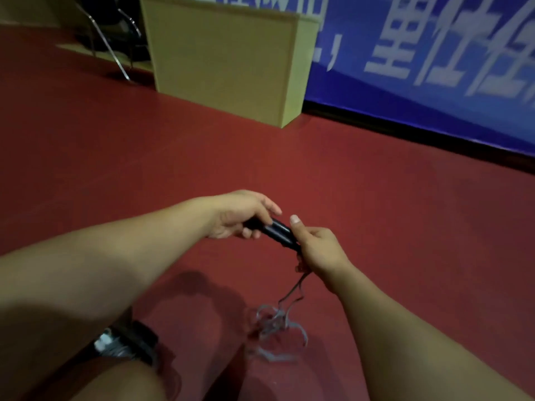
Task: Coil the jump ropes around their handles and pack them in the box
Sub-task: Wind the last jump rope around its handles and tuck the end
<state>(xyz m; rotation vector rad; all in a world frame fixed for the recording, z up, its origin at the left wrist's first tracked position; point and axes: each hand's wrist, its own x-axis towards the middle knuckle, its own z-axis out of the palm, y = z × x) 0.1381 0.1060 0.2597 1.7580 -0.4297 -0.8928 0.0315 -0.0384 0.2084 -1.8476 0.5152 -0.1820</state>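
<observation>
Dark jump rope handles (278,230) lie held together between both hands above the red floor. My left hand (238,217) grips their left end with curled fingers. My right hand (317,247) grips the right end, thumb up, where the rope leaves them. The thin pale rope (275,322) hangs from my right hand and lies in a loose tangle on the floor below. A tall cardboard box (223,59) stands upright at the back, against the wall; its inside is hidden.
A blue banner (419,62) with white characters runs along the back right wall. A metal-legged chair (113,33) stands left of the box. A dark object with a pale part (127,341) lies by my leg at lower left. Red floor (144,157) spreads between me and the box.
</observation>
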